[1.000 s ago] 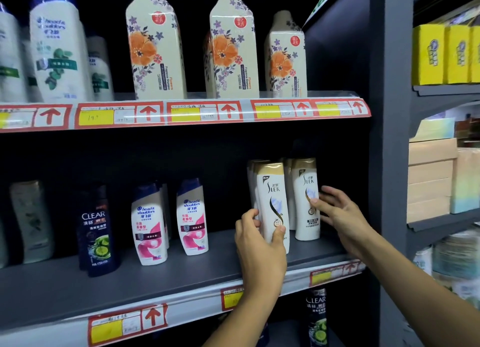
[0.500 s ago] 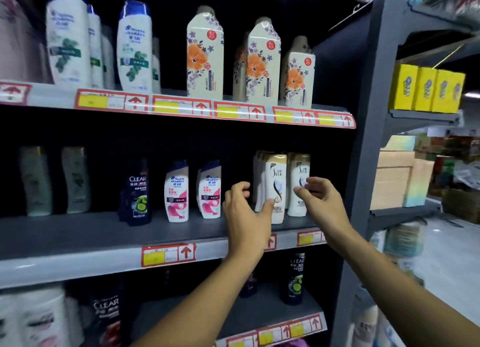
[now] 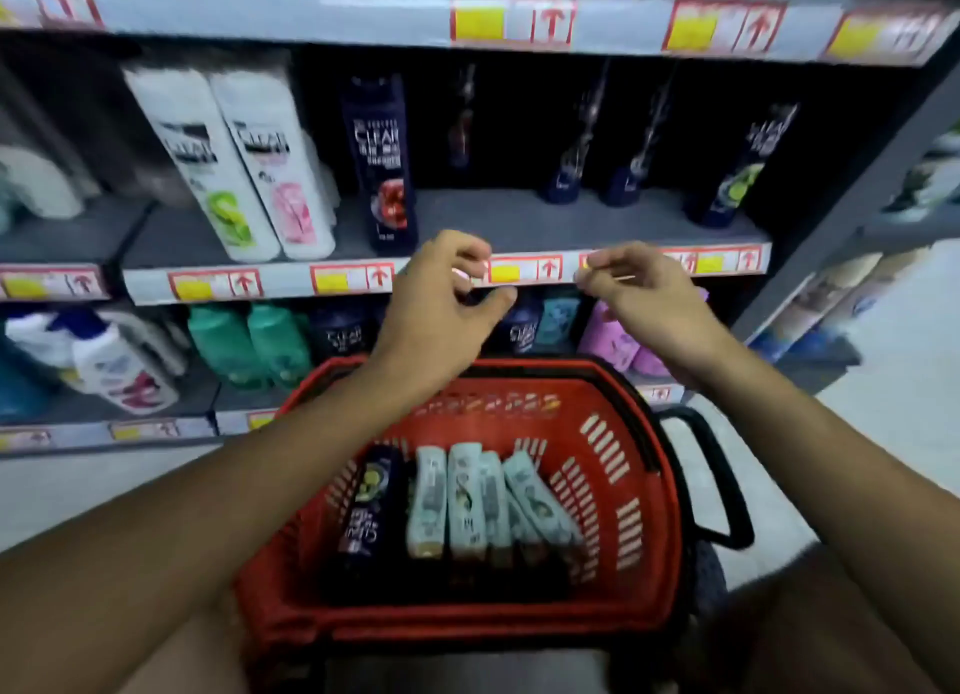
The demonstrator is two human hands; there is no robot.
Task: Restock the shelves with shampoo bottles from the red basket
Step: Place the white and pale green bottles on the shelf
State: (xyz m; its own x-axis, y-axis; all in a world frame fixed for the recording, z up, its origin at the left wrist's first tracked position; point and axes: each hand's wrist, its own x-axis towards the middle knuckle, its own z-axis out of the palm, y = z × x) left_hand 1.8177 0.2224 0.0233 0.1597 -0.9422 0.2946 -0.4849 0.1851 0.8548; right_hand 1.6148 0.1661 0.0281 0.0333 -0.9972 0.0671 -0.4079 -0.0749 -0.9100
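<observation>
The red basket (image 3: 613, 491) sits on the floor below me, in front of the shelving. Inside it lie several pale green shampoo bottles (image 3: 467, 501) side by side and one dark Clear bottle (image 3: 366, 517) to their left. My left hand (image 3: 436, 304) hovers above the basket's far rim with loosely curled fingers and holds nothing. My right hand (image 3: 639, 293) hangs beside it to the right, also loosely curled and empty. Both hands are level with the shelf edge (image 3: 291, 283) carrying price tags.
White Clear bottles (image 3: 234, 163) and dark Clear bottles (image 3: 384, 163) stand on the shelf behind my hands. Green bottles (image 3: 249, 345) and a purple bottle (image 3: 608, 335) fill the shelf below. A black basket handle (image 3: 717, 485) sticks out to the right. Light floor lies on both sides.
Both hands have left the gold-capped bottles on the higher shelf and dropped down. My view has tilted down to the lower shelves and the red basket.
</observation>
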